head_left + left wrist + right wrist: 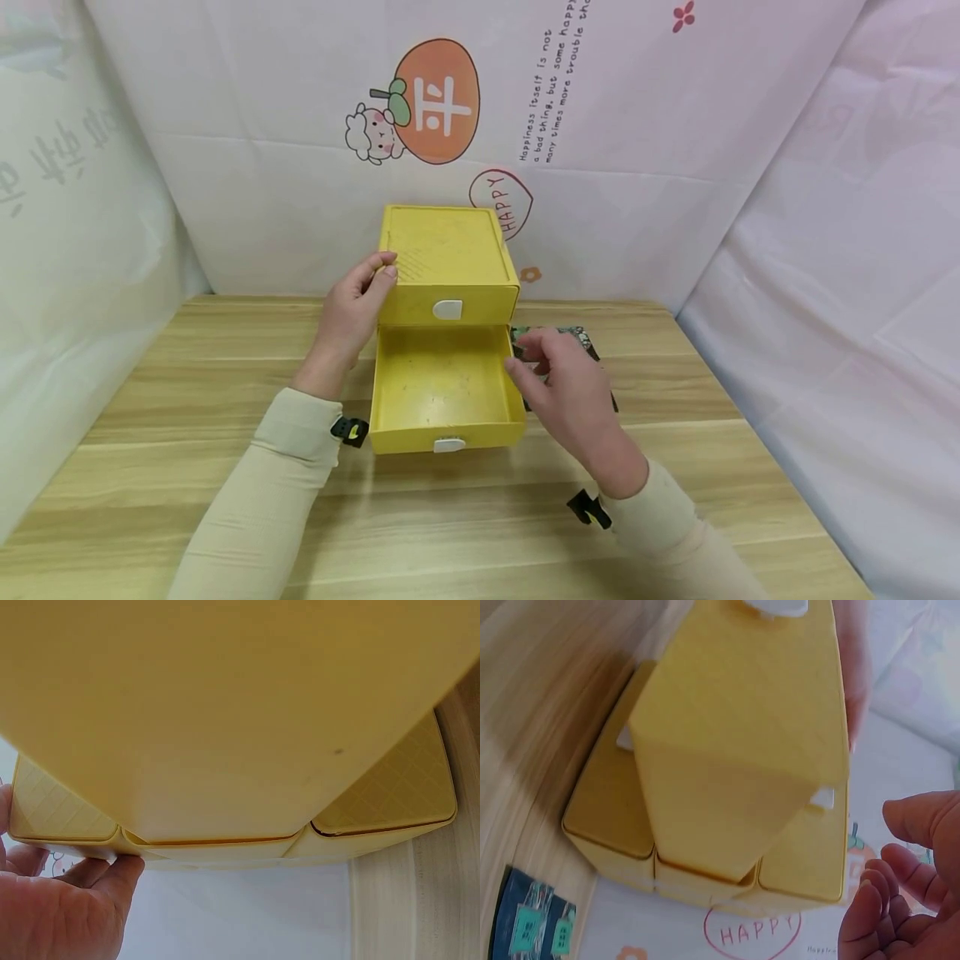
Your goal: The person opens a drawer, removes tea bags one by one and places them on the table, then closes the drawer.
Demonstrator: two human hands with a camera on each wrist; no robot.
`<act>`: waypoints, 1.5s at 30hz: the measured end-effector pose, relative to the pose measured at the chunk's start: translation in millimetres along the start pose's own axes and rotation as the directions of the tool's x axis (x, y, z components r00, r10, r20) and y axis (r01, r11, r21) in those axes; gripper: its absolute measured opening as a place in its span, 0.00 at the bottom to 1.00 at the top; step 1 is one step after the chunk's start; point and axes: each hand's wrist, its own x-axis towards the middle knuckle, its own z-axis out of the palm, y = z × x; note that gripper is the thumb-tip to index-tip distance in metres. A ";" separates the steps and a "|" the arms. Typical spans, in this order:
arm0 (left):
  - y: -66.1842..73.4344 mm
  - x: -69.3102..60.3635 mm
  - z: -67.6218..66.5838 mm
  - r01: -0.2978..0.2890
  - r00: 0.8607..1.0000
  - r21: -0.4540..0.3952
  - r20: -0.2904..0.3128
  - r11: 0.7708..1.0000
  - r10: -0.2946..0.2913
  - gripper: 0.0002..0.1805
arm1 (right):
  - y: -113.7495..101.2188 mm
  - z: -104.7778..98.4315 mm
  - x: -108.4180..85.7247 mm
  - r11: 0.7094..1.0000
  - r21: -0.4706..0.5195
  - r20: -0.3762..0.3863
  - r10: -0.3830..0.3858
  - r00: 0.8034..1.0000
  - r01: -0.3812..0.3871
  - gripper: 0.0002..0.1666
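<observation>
A yellow drawer cabinet (450, 242) stands on the table with its middle drawer (442, 383) pulled far out; no objects show inside. White tabs mark the drawer fronts. My left hand (352, 308) rests at the cabinet's upper left edge, and its fingers touch the side wall in the left wrist view. Just right of the pulled-out drawer hovers my right hand (570, 383), fingers loosely bent, holding nothing. In the right wrist view a gap separates that hand (907, 885) from the cabinet. The top and bottom drawers (611, 795) are closed.
Dark flat packets (529, 922) with green labels lie on the table right of the cabinet, partly hidden by my right hand in the head view. A white printed cloth (300, 192) hangs behind the wooden table (210, 400) and along both sides.
</observation>
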 end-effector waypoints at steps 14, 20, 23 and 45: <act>0.0 -0.8 -0.1 0.001 1.000 0.008 -0.006 1.000 -0.001 0.27 | -19.8 22.3 -21.2 0.968 -0.053 -0.004 -0.244 0.970 0.244 0.19; 1.2 -1.0 -0.1 -0.002 1.000 0.009 -0.009 1.000 0.002 0.26 | -24.2 30.7 -26.6 0.939 -0.041 -0.031 -0.342 0.939 0.341 0.20; 1.7 -1.0 -0.1 -0.006 1.000 0.009 -0.013 1.000 0.006 0.26 | -25.9 34.8 -29.6 0.926 -0.056 -0.039 -0.376 0.926 0.373 0.19; 1.3 -2.7 -0.5 -0.017 1.000 -0.002 -0.014 1.000 0.017 0.26 | -35.4 52.4 -45.5 0.849 -0.144 -0.030 -0.518 0.855 0.509 0.16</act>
